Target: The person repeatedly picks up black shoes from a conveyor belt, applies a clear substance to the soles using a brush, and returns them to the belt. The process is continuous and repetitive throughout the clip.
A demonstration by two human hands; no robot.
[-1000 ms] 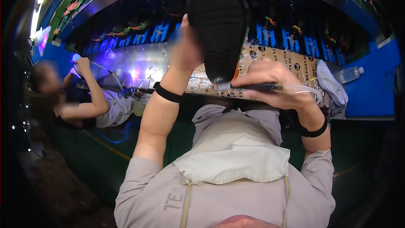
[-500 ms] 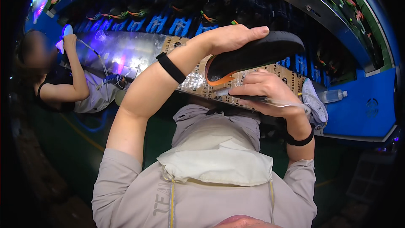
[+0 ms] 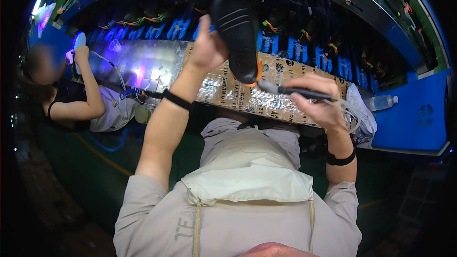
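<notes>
My left hand (image 3: 207, 50) grips a black shoe (image 3: 236, 33) along its left side. The shoe stands nearly upright over the bench, its grooved, dotted underside facing me and an orange edge along its lower right. In my right hand (image 3: 320, 96) is a brush (image 3: 303, 93) with a dark handle, fingers wrapped around it. The pale bristles point left and sit right by the shoe's lower orange edge; I cannot tell if they touch. A clear tube (image 3: 351, 109) trails from the handle's rear end past my wrist.
Brown printed cardboard (image 3: 214, 85) under clear film covers the bench before me. Behind it runs a dark rack with blue holders (image 3: 297, 50). To the right are a white shoe (image 3: 360, 109) and a clear bottle (image 3: 383, 102). A co-worker (image 3: 76, 90) sits at the left, holding a shoe.
The black shoe has swung from nearly level to upright, and my left hand has moved left with it. The brush has shifted a little right and away from me.
</notes>
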